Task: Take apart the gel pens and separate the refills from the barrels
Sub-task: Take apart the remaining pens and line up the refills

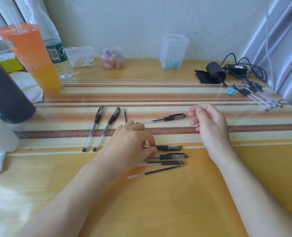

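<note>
Two capped gel pens (93, 127) (106, 129) lie side by side at the left, and a loose refill (125, 115) lies just right of them. Another gel pen (164, 118) lies across the striped mat. My left hand (131, 144) pinches the barrel of a gel pen (169, 147) that lies on the table. Below it are one more pen (174, 156) and two bare refills (165, 162) (159, 171). My right hand (208, 122) hovers just right of the upper pen's cap, fingers loosely curled, holding nothing.
Several more pens (259, 94) lie at the far right by a blue binder clip (230, 92). A black cylinder with a cable (215, 72) sits behind them. An orange drink cup (32, 55), a water bottle (59, 55) and plastic containers (174, 52) line the back.
</note>
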